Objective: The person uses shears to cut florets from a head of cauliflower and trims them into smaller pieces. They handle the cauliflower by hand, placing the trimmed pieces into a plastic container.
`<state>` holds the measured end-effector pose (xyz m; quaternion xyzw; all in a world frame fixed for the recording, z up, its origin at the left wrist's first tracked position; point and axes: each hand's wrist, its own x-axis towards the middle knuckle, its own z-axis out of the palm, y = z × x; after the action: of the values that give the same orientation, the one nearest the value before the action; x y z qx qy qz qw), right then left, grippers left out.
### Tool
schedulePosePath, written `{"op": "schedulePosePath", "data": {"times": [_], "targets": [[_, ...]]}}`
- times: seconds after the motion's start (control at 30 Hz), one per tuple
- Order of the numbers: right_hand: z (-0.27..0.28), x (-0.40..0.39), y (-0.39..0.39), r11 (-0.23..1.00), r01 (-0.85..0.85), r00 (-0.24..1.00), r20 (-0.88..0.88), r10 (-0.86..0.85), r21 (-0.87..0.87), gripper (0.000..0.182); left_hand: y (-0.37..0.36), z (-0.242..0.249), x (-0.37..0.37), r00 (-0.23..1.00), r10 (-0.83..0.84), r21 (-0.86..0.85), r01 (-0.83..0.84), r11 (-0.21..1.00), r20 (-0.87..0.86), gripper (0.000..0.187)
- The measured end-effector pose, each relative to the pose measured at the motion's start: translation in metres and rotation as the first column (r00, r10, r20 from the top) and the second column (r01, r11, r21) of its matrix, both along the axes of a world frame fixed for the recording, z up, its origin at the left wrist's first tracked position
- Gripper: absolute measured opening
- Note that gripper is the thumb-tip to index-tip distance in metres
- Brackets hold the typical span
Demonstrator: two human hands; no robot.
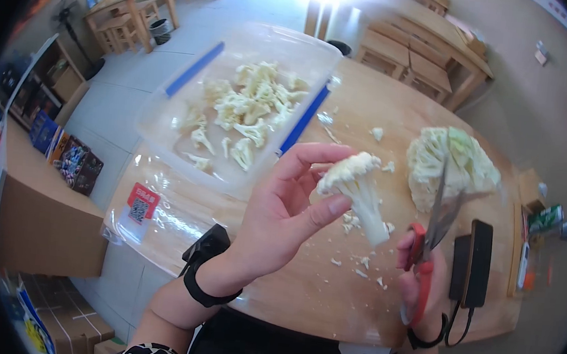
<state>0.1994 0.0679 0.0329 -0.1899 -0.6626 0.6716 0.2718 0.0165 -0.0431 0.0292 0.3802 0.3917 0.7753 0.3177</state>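
My left hand (287,205) grips a cauliflower floret (357,191) between thumb and fingers, its thick pale stem pointing down to the right. In my right hand (416,285) is a pair of scissors (423,262) with red handles; the blades point up and stand slightly apart. The scissors are to the right of the floret, not touching it. Behind the blades, a large piece of cauliflower head (428,167) rests on the table. A clear plastic box (165,128) with blue side clips holds several cut florets (253,106) at the upper left.
Small cauliflower crumbs (364,261) lie on the wooden table (299,294). A black phone-like device (478,264) with a cable is at the right, near a wooden tray (516,257) with a green can (544,219). A red QR-code card (139,205) sits at the left edge.
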Motion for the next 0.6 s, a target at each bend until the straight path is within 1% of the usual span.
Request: {"op": "schedulePosePath", "data": {"times": [0.07,0.1,0.17,0.2,0.27,0.3,0.37,0.5,0.53,0.6], "targets": [[0.004,0.001,0.003,0.967,-0.081,0.958,0.285,0.010,0.239,0.046,-0.002,0.004,-0.004,0.987,0.071,0.142,-0.091,0.986,0.141,0.041],[0.005,-0.001,0.005,0.941,-0.178,0.934,0.350,0.069,0.287,0.046,-0.004,0.004,-0.007,0.987,0.085,0.146,-0.105,0.984,0.136,0.041],[0.005,-0.005,0.004,0.921,-0.213,0.924,0.373,0.082,0.325,0.044,-0.005,0.003,-0.010,0.984,0.162,0.159,-0.173,0.972,0.079,0.040],[0.004,-0.006,0.002,0.903,-0.240,0.912,0.401,0.084,0.357,0.043,-0.005,0.003,-0.011,0.983,0.162,0.158,-0.173,0.972,0.081,0.040],[0.005,-0.008,0.000,0.895,-0.251,0.908,0.410,0.086,0.368,0.042,-0.005,0.001,-0.012,0.984,0.179,0.150,-0.177,0.973,-0.002,0.040],[0.005,-0.009,0.000,0.886,-0.263,0.906,0.415,0.090,0.382,0.041,-0.006,0.001,-0.012,0.984,0.176,0.148,-0.174,0.974,0.000,0.040],[0.006,-0.009,-0.001,0.893,-0.269,0.899,0.427,0.098,0.361,0.041,-0.006,0.001,-0.012,0.972,0.193,0.141,-0.174,0.975,-0.133,0.040],[0.008,-0.010,-0.002,0.895,-0.276,0.896,0.431,0.107,0.351,0.040,-0.006,0.004,-0.011,0.965,0.208,0.160,-0.182,0.970,-0.162,0.039],[0.007,-0.010,-0.002,0.895,-0.276,0.896,0.432,0.107,0.350,0.040,-0.006,0.004,-0.010,0.973,0.181,0.147,-0.160,0.976,-0.142,0.039],[0.006,-0.009,-0.002,0.921,-0.275,0.874,0.470,0.120,0.276,0.037,-0.006,0.003,-0.011,0.981,0.155,0.133,-0.139,0.981,-0.120,0.039]]}}
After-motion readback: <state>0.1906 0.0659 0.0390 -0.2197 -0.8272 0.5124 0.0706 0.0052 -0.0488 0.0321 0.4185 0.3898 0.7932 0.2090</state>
